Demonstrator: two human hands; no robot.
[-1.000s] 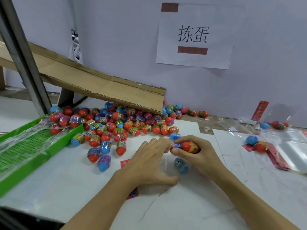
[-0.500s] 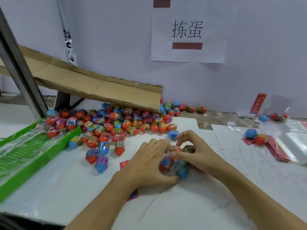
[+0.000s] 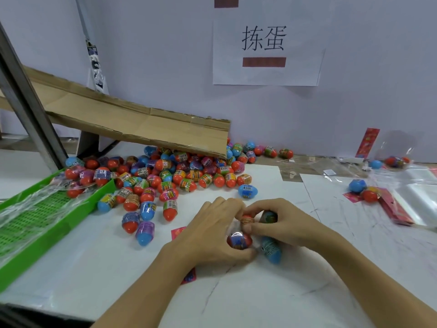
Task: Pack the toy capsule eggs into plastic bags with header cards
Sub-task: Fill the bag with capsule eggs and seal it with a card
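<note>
Clear plastic bag (image 3: 233, 229) on table (image 3: 260, 299) w/ red egg (image 3: 239, 240) inside, pinned by curled left hand (image 3: 212, 235). Right hand (image 3: 279, 224) pinching orange-banded egg (image 3: 247, 219) at bag mouth, mid-fill. Next prob: push in, grab blue egg (image 3: 271, 250).

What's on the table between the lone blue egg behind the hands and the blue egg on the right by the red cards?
In the head view, only bare white tabletop lies between the lone blue capsule egg and the blue egg beside the red header cards.
</note>
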